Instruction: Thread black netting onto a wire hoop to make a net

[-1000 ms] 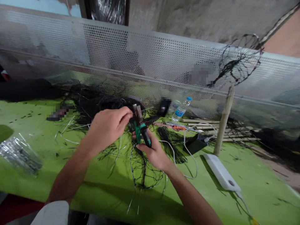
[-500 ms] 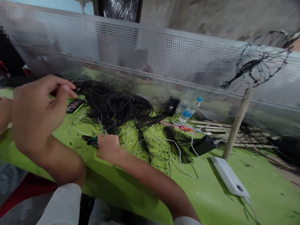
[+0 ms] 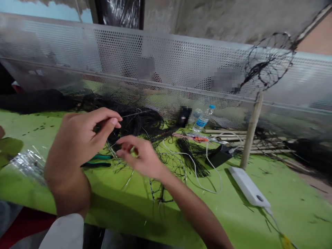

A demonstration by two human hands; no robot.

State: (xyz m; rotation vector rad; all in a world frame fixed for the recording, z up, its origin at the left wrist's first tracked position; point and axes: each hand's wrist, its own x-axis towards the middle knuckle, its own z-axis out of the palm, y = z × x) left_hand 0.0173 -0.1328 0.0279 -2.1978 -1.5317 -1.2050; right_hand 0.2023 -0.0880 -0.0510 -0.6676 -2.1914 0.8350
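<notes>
My left hand (image 3: 83, 138) is raised over the table, thumb and forefinger pinched on a thin wire (image 3: 133, 114) that sticks out to the right. To its right, my right hand (image 3: 141, 155) hovers with curled fingers, a gap showing between thumb and forefinger; nothing is plainly held there. Pliers (image 3: 100, 157) with green handles lie on the table beneath my left hand, partly hidden by it. Behind both hands spreads a heap of black strands (image 3: 145, 122). A knotted black net piece (image 3: 172, 164) with silvery wire lies beside my right forearm.
A water bottle (image 3: 203, 119), a black box (image 3: 219, 155), a white power bank (image 3: 249, 186) with cable and an upright stick (image 3: 251, 133) stand or lie to the right. Bamboo sticks (image 3: 269, 151) lie behind. A perforated metal panel (image 3: 178, 58) borders the green table (image 3: 124, 207).
My right hand has let go of the pliers, which now lie on the table, and has risen towards my left hand. My left hand has moved right; the wire in it now shows.
</notes>
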